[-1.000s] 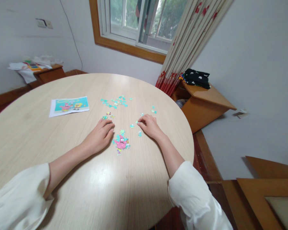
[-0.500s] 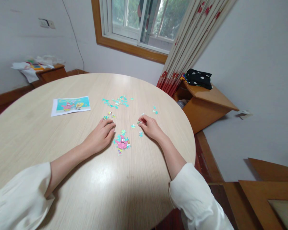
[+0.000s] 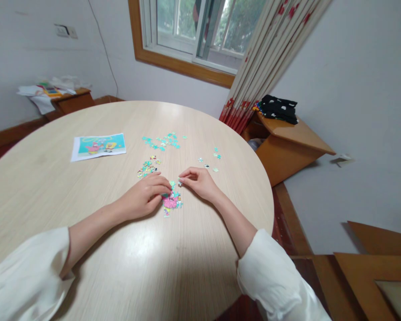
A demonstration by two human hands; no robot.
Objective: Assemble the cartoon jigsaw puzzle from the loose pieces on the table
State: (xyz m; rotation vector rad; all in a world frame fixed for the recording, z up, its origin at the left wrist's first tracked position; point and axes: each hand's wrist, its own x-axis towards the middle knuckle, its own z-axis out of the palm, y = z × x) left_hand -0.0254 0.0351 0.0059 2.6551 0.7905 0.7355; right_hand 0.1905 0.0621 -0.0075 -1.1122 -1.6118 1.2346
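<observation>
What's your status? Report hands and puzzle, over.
Left hand resting on pink cluster. Right hand pinching a piece at cluster's top edge. Loose pieces scattered beyond.

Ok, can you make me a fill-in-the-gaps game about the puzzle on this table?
1. The table is ___ in shape.
2. The joined-up puzzle part by the left hand is mostly ___.
3. The picture sheet lies to the ___ of the loose pieces.
4. The right hand pinches one small puzzle ___ in its fingers.
Missing words: round, pink, left, piece.
</observation>
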